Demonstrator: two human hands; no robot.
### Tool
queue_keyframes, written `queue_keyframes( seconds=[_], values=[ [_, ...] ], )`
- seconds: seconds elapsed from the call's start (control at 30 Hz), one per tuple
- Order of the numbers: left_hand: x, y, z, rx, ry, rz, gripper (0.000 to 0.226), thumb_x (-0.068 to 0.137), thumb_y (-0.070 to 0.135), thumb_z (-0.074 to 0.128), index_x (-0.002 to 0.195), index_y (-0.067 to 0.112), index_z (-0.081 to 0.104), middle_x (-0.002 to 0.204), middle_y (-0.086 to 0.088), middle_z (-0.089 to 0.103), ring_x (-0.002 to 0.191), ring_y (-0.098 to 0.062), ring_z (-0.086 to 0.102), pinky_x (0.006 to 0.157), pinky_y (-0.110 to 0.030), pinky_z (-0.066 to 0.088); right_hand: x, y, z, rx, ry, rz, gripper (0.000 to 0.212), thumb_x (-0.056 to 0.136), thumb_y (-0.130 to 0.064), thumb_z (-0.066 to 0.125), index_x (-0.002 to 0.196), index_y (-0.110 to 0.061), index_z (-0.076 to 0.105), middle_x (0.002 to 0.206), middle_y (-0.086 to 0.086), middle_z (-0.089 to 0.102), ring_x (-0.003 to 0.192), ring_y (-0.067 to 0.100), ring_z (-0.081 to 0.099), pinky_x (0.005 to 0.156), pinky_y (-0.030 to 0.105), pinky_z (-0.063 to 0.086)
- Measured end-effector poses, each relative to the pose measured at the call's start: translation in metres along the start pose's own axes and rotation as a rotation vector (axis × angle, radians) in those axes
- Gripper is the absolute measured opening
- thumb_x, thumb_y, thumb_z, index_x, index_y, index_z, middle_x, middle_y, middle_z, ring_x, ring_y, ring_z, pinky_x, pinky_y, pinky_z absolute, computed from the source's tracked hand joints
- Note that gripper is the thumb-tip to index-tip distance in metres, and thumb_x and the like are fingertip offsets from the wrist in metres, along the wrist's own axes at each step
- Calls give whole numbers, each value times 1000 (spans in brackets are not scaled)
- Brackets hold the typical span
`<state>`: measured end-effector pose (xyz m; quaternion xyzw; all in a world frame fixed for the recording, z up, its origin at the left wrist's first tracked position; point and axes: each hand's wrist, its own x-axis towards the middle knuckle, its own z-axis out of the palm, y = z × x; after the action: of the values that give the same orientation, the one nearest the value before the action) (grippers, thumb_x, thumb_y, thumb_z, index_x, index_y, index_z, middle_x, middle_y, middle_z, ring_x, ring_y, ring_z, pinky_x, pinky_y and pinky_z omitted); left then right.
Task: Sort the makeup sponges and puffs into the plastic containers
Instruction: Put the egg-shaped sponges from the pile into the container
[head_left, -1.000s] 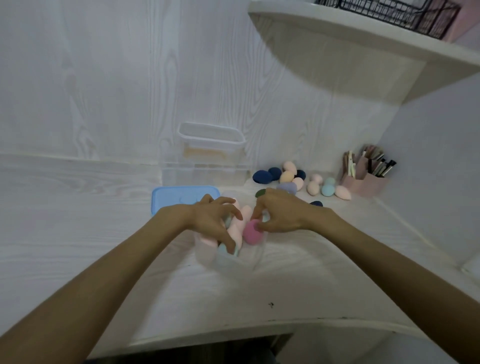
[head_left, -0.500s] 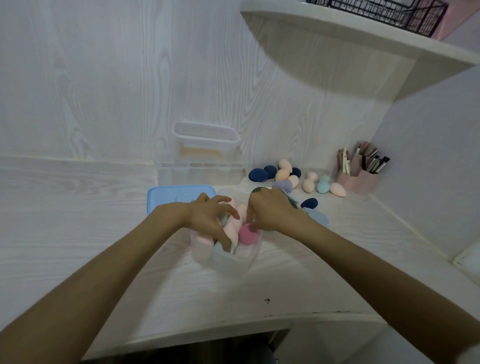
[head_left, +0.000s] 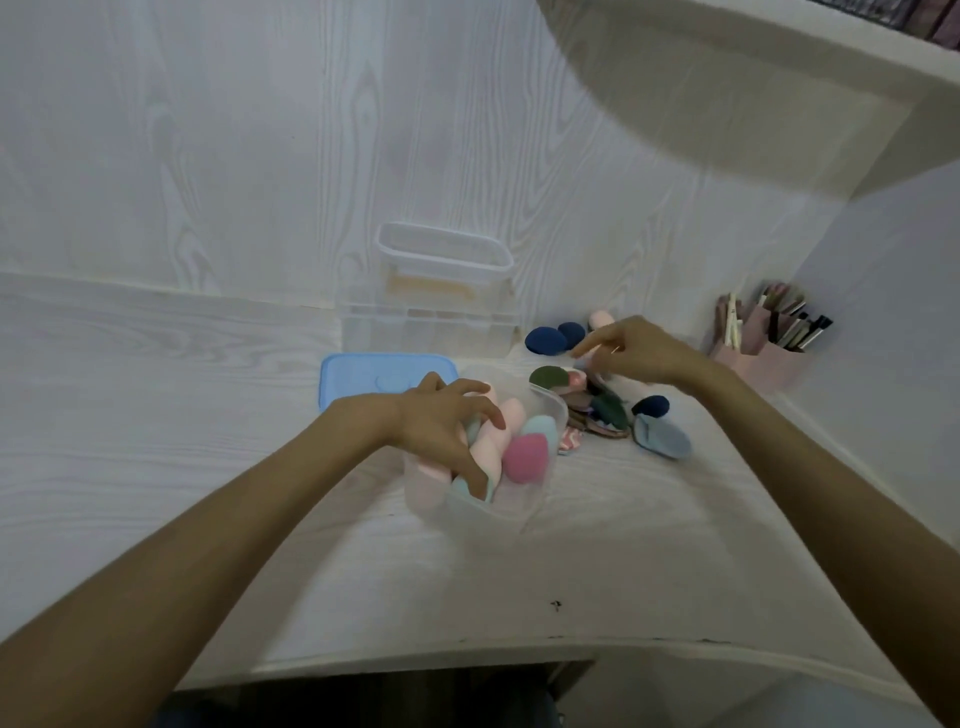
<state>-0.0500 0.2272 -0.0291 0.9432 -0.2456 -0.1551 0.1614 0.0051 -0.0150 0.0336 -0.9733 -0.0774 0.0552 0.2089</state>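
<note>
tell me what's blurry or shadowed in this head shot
Head view: the right hand is motion-smeared, fingertips soft; the shelf above throws a broad shadow on the wall; wide-angle bending curves the desk edge; the left hand and pink sponge in the clear container look fairly sharp.

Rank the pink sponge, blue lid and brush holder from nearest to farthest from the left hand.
1. Pink sponge, in the clear tub just right of the left hand.
2. Blue lid, flat behind the hand.
3. Brush holder, far right corner.
</note>
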Motion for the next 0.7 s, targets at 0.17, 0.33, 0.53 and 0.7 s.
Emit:
queue_keyframes(
  seconds=[0.17, 0.33, 0.53, 0.7],
  values=[
    [1, -3, 4, -47, 25, 19, 74, 66, 49, 78, 129, 48, 40, 152, 21, 11, 127, -18, 20, 100, -30, 31, 61, 53, 8, -154, 93, 292, 42, 94, -9, 44, 135, -3, 48, 142, 16, 47, 127, 33, 46, 101, 35, 37],
    [2, -6, 6, -45, 39, 25, 73, 66, 50, 78, 128, 47, 39, 152, 22, 9, 127, -18, 19, 95, -28, 30, 95, 69, 27, -44, 287, 478, 35, 95, -10, 43, 124, 8, 52, 132, 26, 51, 121, 37, 49, 93, 36, 42],
    [4, -8, 8, -31, 32, 27, 74, 67, 51, 76, 129, 48, 37, 152, 23, 7, 126, -17, 18, 93, -27, 28, 115, 85, 36, 91, 389, 602, 32, 90, -11, 54, 116, 6, 55, 125, 22, 58, 117, 34, 55, 91, 34, 45],
    [5, -9, 8, -49, 28, 20, 72, 66, 51, 77, 127, 50, 38, 151, 24, 9, 123, -15, 19, 95, -27, 30, 107, 81, 30, 125, 448, 524, 26, 86, -8, 53, 107, 6, 61, 115, 25, 62, 108, 37, 59, 72, 29, 40]
  ],
)
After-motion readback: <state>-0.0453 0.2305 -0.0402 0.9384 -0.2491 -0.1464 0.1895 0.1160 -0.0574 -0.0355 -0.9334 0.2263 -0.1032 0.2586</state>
